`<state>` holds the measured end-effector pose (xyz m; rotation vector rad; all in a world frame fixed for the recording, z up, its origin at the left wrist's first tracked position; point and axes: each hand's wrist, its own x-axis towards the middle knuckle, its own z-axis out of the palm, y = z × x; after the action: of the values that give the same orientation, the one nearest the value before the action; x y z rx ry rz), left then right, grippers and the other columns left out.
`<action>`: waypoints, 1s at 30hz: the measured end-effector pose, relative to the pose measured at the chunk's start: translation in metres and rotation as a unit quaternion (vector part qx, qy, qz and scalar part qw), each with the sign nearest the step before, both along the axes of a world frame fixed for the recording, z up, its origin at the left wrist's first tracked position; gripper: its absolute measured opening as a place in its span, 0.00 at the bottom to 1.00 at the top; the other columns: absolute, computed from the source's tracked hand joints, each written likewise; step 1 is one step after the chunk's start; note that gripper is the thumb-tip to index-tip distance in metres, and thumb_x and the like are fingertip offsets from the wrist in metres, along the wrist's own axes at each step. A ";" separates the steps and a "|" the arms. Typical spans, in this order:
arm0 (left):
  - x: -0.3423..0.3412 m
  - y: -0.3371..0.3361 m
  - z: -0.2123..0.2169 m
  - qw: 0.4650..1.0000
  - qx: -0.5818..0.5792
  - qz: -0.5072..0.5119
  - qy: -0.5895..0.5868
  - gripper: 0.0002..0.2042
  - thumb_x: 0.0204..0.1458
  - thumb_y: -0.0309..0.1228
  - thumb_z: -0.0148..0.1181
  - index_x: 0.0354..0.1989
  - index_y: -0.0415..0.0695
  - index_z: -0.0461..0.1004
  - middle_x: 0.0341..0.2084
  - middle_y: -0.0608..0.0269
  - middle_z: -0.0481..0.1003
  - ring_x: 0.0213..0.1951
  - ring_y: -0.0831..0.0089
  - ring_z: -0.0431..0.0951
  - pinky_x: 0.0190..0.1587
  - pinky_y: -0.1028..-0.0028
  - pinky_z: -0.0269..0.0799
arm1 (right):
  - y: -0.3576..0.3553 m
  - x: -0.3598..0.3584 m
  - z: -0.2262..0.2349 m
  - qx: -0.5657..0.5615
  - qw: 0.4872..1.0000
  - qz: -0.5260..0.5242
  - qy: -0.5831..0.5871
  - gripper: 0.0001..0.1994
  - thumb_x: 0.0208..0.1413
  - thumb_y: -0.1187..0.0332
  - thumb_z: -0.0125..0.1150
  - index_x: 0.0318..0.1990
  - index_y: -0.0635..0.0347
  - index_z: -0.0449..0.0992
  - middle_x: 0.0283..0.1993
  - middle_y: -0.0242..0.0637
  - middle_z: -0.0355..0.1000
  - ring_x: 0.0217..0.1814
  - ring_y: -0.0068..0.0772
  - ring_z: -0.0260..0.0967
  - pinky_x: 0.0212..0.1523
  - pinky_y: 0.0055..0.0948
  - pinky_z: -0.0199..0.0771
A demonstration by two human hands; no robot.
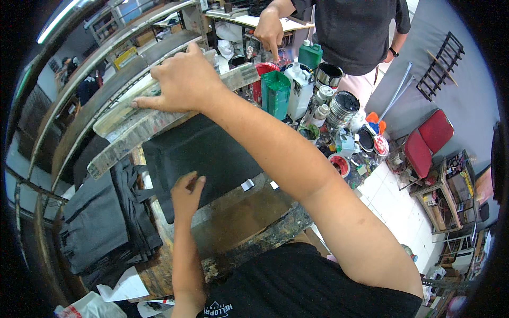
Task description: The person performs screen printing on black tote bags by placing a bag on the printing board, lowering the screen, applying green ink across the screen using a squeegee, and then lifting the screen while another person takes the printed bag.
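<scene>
My right hand (185, 79) reaches across to the far left, its fingers over a paint-stained screen-printing frame (119, 143) and its thumb along it. The frame is tilted up over the bench. Below it lies a flat piece of black fabric (212, 159), partly covered by my right forearm. My left hand (186, 195) is low over the fabric's left part, thumb and fingers apart, nothing visible in them. Whether its fingertips press on the cloth I cannot tell. Two small white tabs (247, 185) show at the fabric's near edge.
A stack of black fabric pieces (106, 217) lies left of the bench (238, 217). Paint cans, bottles and a green container (275, 95) crowd the right side. Another person (360, 37) stands beyond, one hand (269, 31) lowered toward the containers. A red chair (429, 140) stands right.
</scene>
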<state>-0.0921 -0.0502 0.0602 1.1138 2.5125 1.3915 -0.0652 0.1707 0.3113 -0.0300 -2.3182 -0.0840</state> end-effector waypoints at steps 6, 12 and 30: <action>-0.028 -0.087 0.036 0.933 0.321 0.057 -0.156 0.35 0.65 0.32 0.63 0.76 0.42 0.51 0.40 0.55 0.80 0.40 0.70 0.80 0.47 0.68 0.78 | -0.008 0.020 -0.019 0.002 0.999 0.024 0.041 0.36 0.55 0.28 0.54 0.31 0.59 0.83 0.30 0.46 0.80 0.36 0.47 0.79 0.51 0.46 0.64; -0.031 -0.124 0.068 0.881 0.402 -0.020 -0.249 0.31 0.59 0.33 0.69 0.67 0.38 0.62 0.49 0.58 0.77 0.50 0.65 0.78 0.56 0.64 0.74 | -0.028 0.064 -0.064 -0.014 0.999 0.047 0.008 0.33 0.54 0.31 0.60 0.35 0.59 0.79 0.32 0.42 0.75 0.39 0.45 0.74 0.48 0.46 0.63; 0.045 -0.137 -0.087 0.968 0.121 0.209 -0.075 0.52 0.32 0.30 0.87 0.70 0.35 0.63 0.55 0.51 0.75 0.55 0.60 0.74 0.60 0.64 0.69 | -0.037 0.078 -0.194 -0.059 0.966 0.047 -0.249 0.28 0.37 0.73 0.72 0.50 0.56 0.69 0.45 0.40 0.70 0.52 0.45 0.68 0.50 0.44 0.61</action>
<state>-0.0473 -0.1874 -0.0264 0.4840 2.6149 1.8441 0.0132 0.1342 0.1177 0.0480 -2.8213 0.1074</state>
